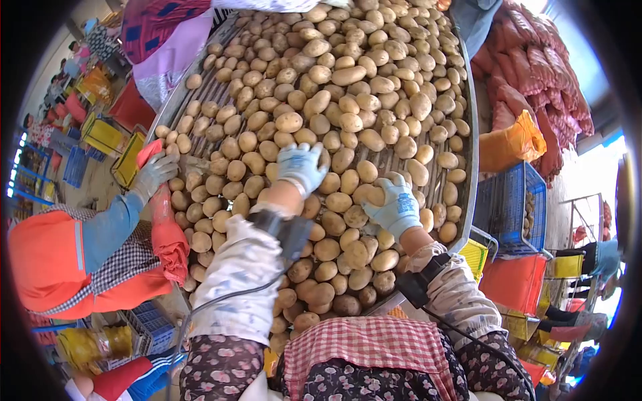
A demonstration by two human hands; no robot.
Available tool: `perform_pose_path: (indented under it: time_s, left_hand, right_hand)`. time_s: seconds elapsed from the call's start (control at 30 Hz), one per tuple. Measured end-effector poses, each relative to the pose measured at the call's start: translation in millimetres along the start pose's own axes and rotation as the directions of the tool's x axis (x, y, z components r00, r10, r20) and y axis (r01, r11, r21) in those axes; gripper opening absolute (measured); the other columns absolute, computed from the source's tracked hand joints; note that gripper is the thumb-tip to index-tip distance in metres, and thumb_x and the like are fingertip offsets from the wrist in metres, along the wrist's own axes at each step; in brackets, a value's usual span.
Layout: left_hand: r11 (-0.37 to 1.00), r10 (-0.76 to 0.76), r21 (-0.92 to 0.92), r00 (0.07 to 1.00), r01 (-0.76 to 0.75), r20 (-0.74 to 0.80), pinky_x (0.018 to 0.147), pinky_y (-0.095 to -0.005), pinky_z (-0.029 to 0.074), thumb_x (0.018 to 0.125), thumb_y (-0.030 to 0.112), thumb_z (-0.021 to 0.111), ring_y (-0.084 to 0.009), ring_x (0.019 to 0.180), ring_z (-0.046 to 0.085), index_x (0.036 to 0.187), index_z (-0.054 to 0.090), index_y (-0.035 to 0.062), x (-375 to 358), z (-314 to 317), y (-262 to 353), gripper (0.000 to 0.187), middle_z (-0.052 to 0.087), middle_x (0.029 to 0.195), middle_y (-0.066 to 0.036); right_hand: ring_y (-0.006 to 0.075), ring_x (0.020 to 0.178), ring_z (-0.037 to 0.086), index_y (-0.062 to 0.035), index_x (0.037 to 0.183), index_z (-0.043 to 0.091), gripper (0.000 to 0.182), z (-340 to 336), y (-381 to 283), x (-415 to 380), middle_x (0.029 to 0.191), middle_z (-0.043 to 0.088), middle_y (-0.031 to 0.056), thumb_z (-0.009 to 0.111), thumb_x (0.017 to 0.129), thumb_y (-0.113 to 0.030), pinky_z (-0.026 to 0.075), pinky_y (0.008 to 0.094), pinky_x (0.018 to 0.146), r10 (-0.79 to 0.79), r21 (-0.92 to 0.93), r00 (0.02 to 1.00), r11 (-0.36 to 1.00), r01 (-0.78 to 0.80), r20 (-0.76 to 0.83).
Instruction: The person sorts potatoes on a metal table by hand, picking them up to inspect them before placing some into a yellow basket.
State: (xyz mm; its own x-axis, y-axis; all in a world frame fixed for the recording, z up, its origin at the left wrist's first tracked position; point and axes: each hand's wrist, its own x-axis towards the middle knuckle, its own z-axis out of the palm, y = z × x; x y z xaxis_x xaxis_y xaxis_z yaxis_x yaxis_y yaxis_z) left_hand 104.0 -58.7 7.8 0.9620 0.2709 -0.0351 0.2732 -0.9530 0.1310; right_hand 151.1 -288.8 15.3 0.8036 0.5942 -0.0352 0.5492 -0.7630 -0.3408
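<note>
Many tan potatoes cover a metal sorting table with a slatted bed. My left hand, in a light blue and white glove, is at the middle of the heap. Its fingers curl down, with a potato between thumb and forefinger. To its right, my right hand wears a matching glove and is closed round a potato, the thumb on the near side. Loose potatoes lie beneath and around both hands, and my palms are hidden.
At the left edge, a co-worker's gloved hand holds red cloth-like material beside the potatoes. Another person stands across the table. Red mesh sacks are piled at the right, above a blue crate. Yellow crates stand at the left.
</note>
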Motion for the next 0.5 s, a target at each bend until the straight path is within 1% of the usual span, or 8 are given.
perform_pose_path:
  time_s: [0.07,0.13,0.2,0.27,0.33,0.4,0.47,0.5]
  left_hand:
    - [0.996,-0.088,0.017,0.983,0.086,0.163,0.1,-0.0449,0.038,0.087,0.044,0.058,-0.0328,0.118,0.054,0.13,0.054,0.0147,21.4,6.0,16.0,0.052,0.062,0.123,-0.011]
    - [0.99,-0.137,-0.011,0.987,0.139,0.078,0.105,-0.0448,0.034,0.088,0.046,0.057,-0.0346,0.12,0.053,0.13,0.054,0.0143,23.3,10.2,18.1,0.053,0.065,0.12,-0.016]
    - [0.992,-0.091,-0.076,0.984,0.103,0.15,0.106,-0.0459,0.033,0.088,0.046,0.057,-0.0365,0.12,0.053,0.13,0.054,0.0134,15.0,-0.5,13.3,0.053,0.065,0.119,-0.017]
    - [0.974,-0.024,-0.225,1.0,0.027,0.015,0.108,-0.0462,0.032,0.085,0.037,0.062,-0.0381,0.119,0.053,0.13,0.053,0.0127,7.5,22.4,-4.8,0.051,0.065,0.117,-0.017]
    - [0.953,0.033,-0.3,0.999,-0.036,-0.016,0.11,-0.048,0.03,0.084,0.033,0.064,-0.0363,0.122,0.05,0.13,0.053,0.0122,-21.7,13.9,-7.1,0.052,0.063,0.12,-0.017]
    - [0.98,0.107,-0.128,0.949,-0.15,-0.296,0.111,-0.0511,0.027,0.083,0.035,0.064,-0.0372,0.126,0.045,0.135,0.051,0.0105,-80.7,14.2,5.4,0.059,0.056,0.131,-0.016]
    - [0.998,0.056,0.012,0.951,-0.055,-0.303,0.113,-0.0544,0.023,0.081,0.037,0.064,-0.0405,0.134,0.036,0.14,0.046,0.0083,-139.3,9.3,23.2,0.067,0.043,0.145,-0.016]
    - [0.999,0.018,0.036,0.972,-0.01,-0.235,0.114,-0.0555,0.02,0.08,0.039,0.065,-0.0422,0.135,0.032,0.142,0.043,0.0082,-163.4,16.2,31.1,0.072,0.038,0.148,-0.017]
  right_hand:
    - [0.0374,0.122,0.048,-0.0094,0.117,0.062,0.058,0.1,1.3,-2.9,0.135,0.047,0.0179,0.074,0.071,-0.043,0.047,0.0448,0.097,0.017,0.059,0.999,0.998,-0.016,-0.028]
    - [0.0374,0.121,0.049,-0.0079,0.117,0.062,0.059,0.7,4.5,-3.6,0.133,0.047,0.0179,0.074,0.071,-0.043,0.048,0.0449,0.097,0.019,0.029,0.999,0.999,-0.018,-0.037]
    - [0.0375,0.12,0.05,-0.005,0.117,0.061,0.061,0.8,3.0,-3.3,0.13,0.048,0.018,0.074,0.07,-0.043,0.048,0.045,0.096,-0.002,-0.011,0.998,1.0,0.001,-0.063]
    - [0.0368,0.119,0.05,-0.0048,0.116,0.062,0.061,-4.3,1.7,-3.0,0.129,0.049,0.0167,0.074,0.071,-0.044,0.048,0.0445,0.096,0.021,-0.037,1.0,0.999,-0.021,-0.011]
    - [0.0367,0.117,0.05,-0.0037,0.112,0.063,0.058,-2.3,4.0,-0.8,0.126,0.051,0.0147,0.075,0.07,-0.043,0.047,0.0434,0.097,0.024,0.017,0.999,1.0,-0.024,-0.042]
    - [0.0365,0.117,0.05,-0.0044,0.111,0.063,0.056,-0.9,8.0,2.3,0.126,0.051,0.0149,0.075,0.071,-0.043,0.047,0.0435,0.097,-0.014,0.025,0.998,1.0,0.016,-0.06]
    - [0.035,0.115,0.052,-0.0031,0.114,0.062,0.06,-4.1,11.0,2.1,0.124,0.052,0.0146,0.074,0.072,-0.043,0.047,0.0437,0.095,-0.017,0.045,1.0,0.999,0.017,-0.017]
    - [0.035,0.115,0.052,-0.0031,0.114,0.062,0.06,-4.7,17.6,3.6,0.124,0.052,0.0146,0.074,0.072,-0.043,0.047,0.0437,0.095,-0.021,0.064,1.0,0.998,0.022,-0.02]
